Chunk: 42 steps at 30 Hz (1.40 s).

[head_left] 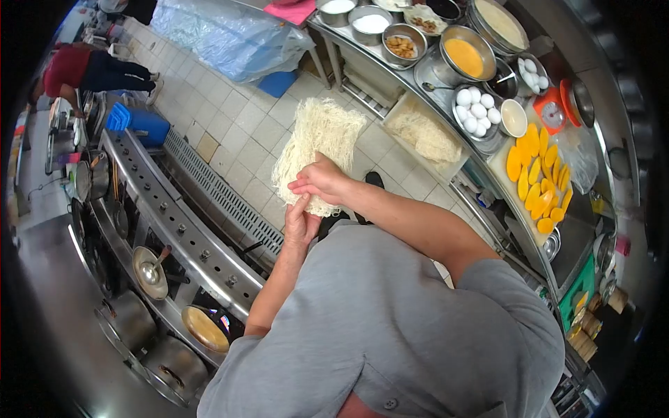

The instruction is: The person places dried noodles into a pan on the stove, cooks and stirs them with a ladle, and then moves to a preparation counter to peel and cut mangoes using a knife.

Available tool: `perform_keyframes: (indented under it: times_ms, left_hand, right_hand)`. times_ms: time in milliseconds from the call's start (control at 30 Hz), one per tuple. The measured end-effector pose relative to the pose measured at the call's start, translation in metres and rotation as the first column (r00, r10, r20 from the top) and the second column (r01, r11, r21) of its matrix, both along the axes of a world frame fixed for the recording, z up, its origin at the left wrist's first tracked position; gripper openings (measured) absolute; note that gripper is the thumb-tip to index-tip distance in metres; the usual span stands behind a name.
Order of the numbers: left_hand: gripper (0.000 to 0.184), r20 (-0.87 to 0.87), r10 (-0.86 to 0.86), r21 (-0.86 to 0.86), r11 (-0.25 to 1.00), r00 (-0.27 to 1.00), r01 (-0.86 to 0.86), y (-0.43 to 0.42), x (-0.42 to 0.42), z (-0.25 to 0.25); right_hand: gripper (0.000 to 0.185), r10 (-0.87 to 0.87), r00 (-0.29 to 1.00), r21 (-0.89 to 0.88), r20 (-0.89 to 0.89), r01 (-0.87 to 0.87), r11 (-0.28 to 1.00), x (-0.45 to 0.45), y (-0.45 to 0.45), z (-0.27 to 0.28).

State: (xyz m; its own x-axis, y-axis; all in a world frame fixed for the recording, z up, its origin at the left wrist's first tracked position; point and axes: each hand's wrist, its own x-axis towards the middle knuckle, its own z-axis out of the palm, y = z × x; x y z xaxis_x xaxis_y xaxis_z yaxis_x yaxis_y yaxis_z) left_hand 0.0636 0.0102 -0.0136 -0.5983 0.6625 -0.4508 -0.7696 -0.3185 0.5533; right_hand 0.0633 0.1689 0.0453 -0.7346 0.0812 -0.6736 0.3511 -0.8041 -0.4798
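A pale block of thin dried noodles [322,132] is held out in front of my body, over the tiled floor. My right hand [324,180] lies across its near part, fingers pointing left and closed against the strands. Lower down, my left hand [301,221] grips the near edge from below; some of its fingers are hidden under the noodles. Both hands touch each other at the fingertips. To the right, a bin [397,117] below the counter holds more of the same noodles [431,136].
On the right counter stand a bowl of eggs [477,111], a pot of yellow liquid [463,57], sliced orange pieces [536,174] and an orange scale [550,111]. At left runs a steel stove [188,240] with a wok and ladle [150,272]. A person in red [66,72] is far left.
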Motion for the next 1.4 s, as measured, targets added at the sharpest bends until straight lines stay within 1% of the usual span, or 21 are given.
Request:
perform_keyframes:
  times_ms: [67, 133, 200, 267, 333, 400, 433, 500, 533, 633, 700, 733, 800, 967, 1033, 1067, 1200, 1267, 1300, 1333, 1400]
  left_hand:
    - [0.049, 0.047, 0.052, -0.038, 0.998, 0.998, -0.051, -0.008, -0.009, 0.003]
    - [0.056, 0.063, 0.085, -0.023, 0.996, 0.994, -0.084, -0.019, -0.019, 0.005]
    - [0.062, 0.082, 0.131, -0.069, 0.990, 0.988, -0.125, -0.028, -0.025, 0.012]
    - [0.063, 0.045, 0.173, -0.081, 0.982, 0.984, -0.169, -0.038, -0.031, 0.015]
    - [0.064, 0.030, 0.203, -0.095, 0.975, 0.979, -0.200, -0.050, -0.036, 0.013]
    - [0.065, 0.010, 0.228, -0.112, 0.968, 0.974, -0.226, -0.059, -0.040, 0.010]
    - [0.065, 0.019, 0.236, -0.123, 0.965, 0.972, -0.232, -0.062, -0.041, 0.008]
    - [0.065, 0.020, 0.240, -0.138, 0.962, 0.971, -0.235, -0.062, -0.041, 0.008]
    - [0.065, 0.017, 0.241, -0.140, 0.961, 0.970, -0.237, -0.060, -0.041, 0.011]
    - [0.065, 0.003, 0.242, -0.146, 0.960, 0.970, -0.239, -0.056, -0.038, 0.015]
    - [0.066, 0.047, 0.250, -0.169, 0.956, 0.967, -0.239, -0.061, -0.034, 0.015]
    - [0.066, 0.045, 0.257, -0.170, 0.954, 0.965, -0.246, -0.063, -0.032, 0.017]
    - [0.066, 0.065, 0.265, -0.160, 0.954, 0.962, -0.252, -0.067, -0.024, 0.018]
    - [0.066, 0.074, 0.300, -0.114, 0.950, 0.951, -0.291, -0.081, -0.002, 0.006]
    - [0.067, 0.154, 0.319, -0.165, 0.941, 0.935, -0.294, -0.099, 0.008, -0.006]
    - [0.068, 0.106, 0.350, -0.174, 0.928, 0.931, -0.330, -0.095, 0.016, 0.005]
    - [0.066, 0.118, 0.371, -0.085, 0.928, 0.921, -0.363, -0.118, 0.042, 0.007]
    - [0.065, 0.159, 0.430, -0.215, 0.894, 0.889, -0.394, -0.138, 0.061, -0.002]
    - [0.064, 0.153, 0.499, -0.313, 0.843, 0.853, -0.437, -0.146, 0.069, 0.002]
    - [0.063, 0.121, 0.555, -0.310, 0.809, 0.823, -0.499, -0.154, 0.081, 0.000]
    - [0.064, 0.168, 0.547, -0.117, 0.837, 0.820, -0.534, -0.170, 0.102, -0.003]
  right_hand:
    - [0.062, 0.005, 0.999, -0.086, -0.038, -0.008, 0.996, 0.011, 0.006, 0.002]
    - [0.055, -0.003, 0.998, -0.155, -0.057, -0.006, 0.988, 0.035, 0.027, 0.000]
    - [0.038, 0.070, 0.996, 0.136, -0.058, -0.062, 0.989, 0.067, 0.056, -0.003]
    - [0.033, -0.103, 0.993, 0.469, 0.063, 0.062, 0.881, 0.102, 0.091, -0.060]
    - [0.038, -0.390, 0.891, 0.520, 0.231, 0.226, 0.824, 0.134, 0.146, -0.129]
    - [0.040, -0.533, 0.786, 0.685, 0.312, 0.204, 0.700, 0.135, 0.188, -0.138]
    - [0.040, -0.534, 0.785, 0.683, 0.314, 0.204, 0.702, 0.125, 0.202, -0.143]
    - [0.031, -0.463, 0.768, 0.707, 0.444, 0.018, 0.707, 0.107, 0.222, -0.153]
    - [0.031, -0.461, 0.769, 0.705, 0.443, 0.019, 0.709, 0.101, 0.225, -0.158]
    - [0.033, -0.449, 0.788, 0.646, 0.421, 0.086, 0.758, 0.085, 0.235, -0.188]
    - [0.034, -0.505, 0.783, 0.463, 0.363, 0.318, 0.827, 0.092, 0.246, -0.218]
    - [0.034, -0.499, 0.788, 0.461, 0.362, 0.314, 0.830, 0.097, 0.242, -0.210]
    - [0.035, -0.593, 0.775, 0.392, 0.217, 0.487, 0.780, 0.121, 0.228, -0.186]
    - [0.041, -0.544, 0.831, 0.207, 0.116, 0.516, 0.831, 0.180, 0.209, -0.126]
    - [0.042, -0.469, 0.879, 0.180, 0.080, 0.450, 0.874, 0.198, 0.214, -0.129]
    - [0.042, -0.408, 0.912, 0.186, 0.039, 0.394, 0.900, 0.201, 0.218, -0.137]
    - [0.037, -0.296, 0.954, 0.249, -0.045, 0.297, 0.922, 0.179, 0.214, -0.077]
    - [0.038, -0.151, 0.987, 0.301, -0.060, 0.162, 0.940, 0.170, 0.243, -0.097]
    - [0.041, -0.126, 0.990, 0.378, -0.059, 0.139, 0.915, 0.149, 0.228, -0.076]
    - [0.040, -0.080, 0.990, 0.411, -0.117, 0.121, 0.903, 0.126, 0.209, -0.048]
    - [0.037, 0.070, 0.963, 0.426, -0.259, 0.049, 0.904, 0.099, 0.191, -0.023]
